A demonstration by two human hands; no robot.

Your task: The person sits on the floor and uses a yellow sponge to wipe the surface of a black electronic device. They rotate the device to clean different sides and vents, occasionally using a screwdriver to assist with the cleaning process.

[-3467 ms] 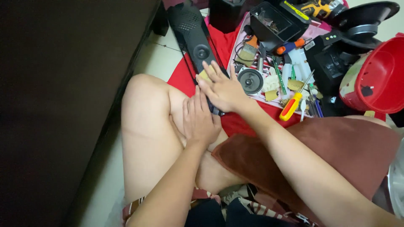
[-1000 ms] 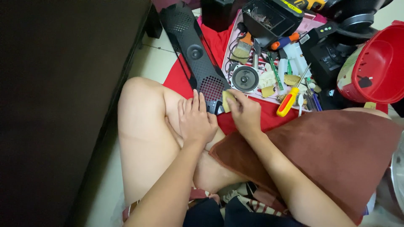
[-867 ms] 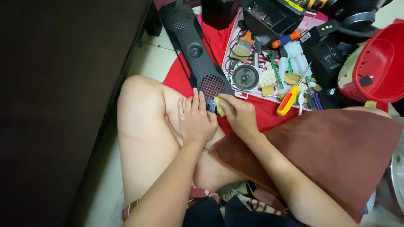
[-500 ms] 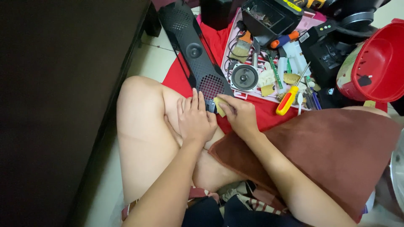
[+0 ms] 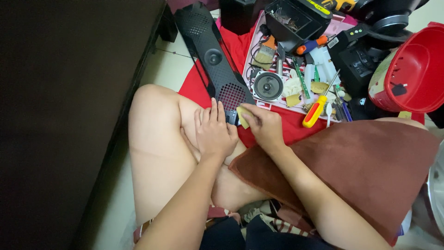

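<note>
Black perforated plastic speaker panel point(image 5: 216, 69), long, light and probably stiff, runs toward 11 o'clock, its near end pinned under the flat, open left hand point(image 5: 213, 134) while the right hand point(image 5: 263, 127) pinches a soft yellow sponge scrap point(image 5: 242, 117) against it.

I see open pale tiled floor point(image 5: 173, 65) to the left of the long black perforated plastic panel point(image 5: 215, 60), up to the dark wooden cabinet wall point(image 5: 69, 115) that shuts that side. To the right a pink tray point(image 5: 252, 65) crowded with tools, a round grey speaker cone point(image 5: 268, 86) and a yellow-handled screwdriver point(image 5: 315, 110) block the way, with the red plastic basket point(image 5: 416, 69) beyond. The brown cloth point(image 5: 360, 171) covers my right side.
</note>
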